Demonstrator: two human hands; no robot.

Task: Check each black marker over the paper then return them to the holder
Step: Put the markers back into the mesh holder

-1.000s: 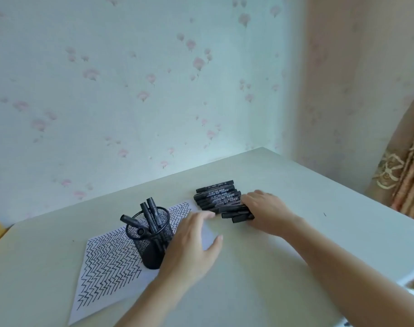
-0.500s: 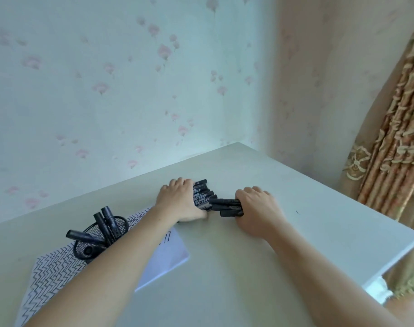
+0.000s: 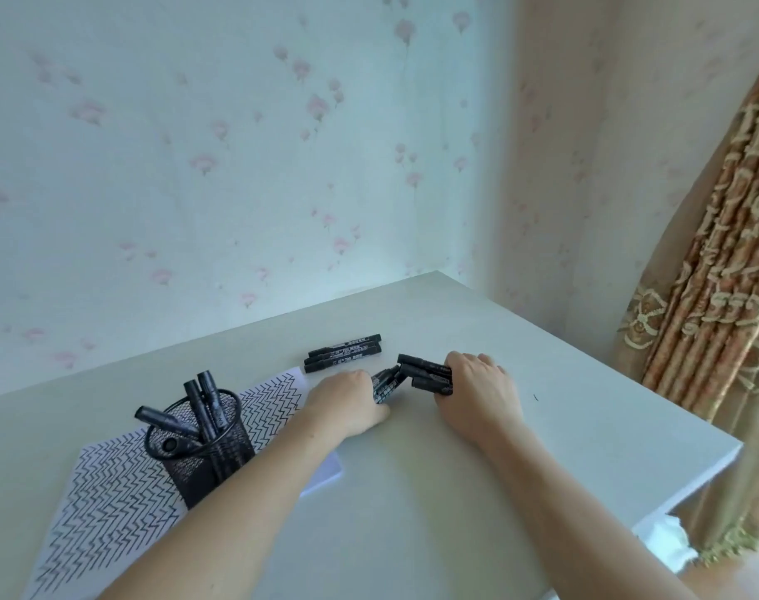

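Both hands have pulled the marker pile apart; three markers (image 3: 343, 353) now lie alone at frame centre.
Left hand (image 3: 347, 404) hides most of its black markers (image 3: 384, 385), fingers curled on them; right hand (image 3: 477, 394) grips another bundle (image 3: 425, 374) just beside. Mesh holder (image 3: 204, 448) with markers stands on the paper (image 3: 109, 491), lower left.

Black wire-mesh holder (image 3: 213, 452), matt markers (image 3: 343, 352), smooth table (image 3: 455, 491)

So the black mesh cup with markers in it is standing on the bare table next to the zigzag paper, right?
Not quite. The head view shows the black mesh cup, with markers in it, standing on the zigzag paper, not on the bare table.
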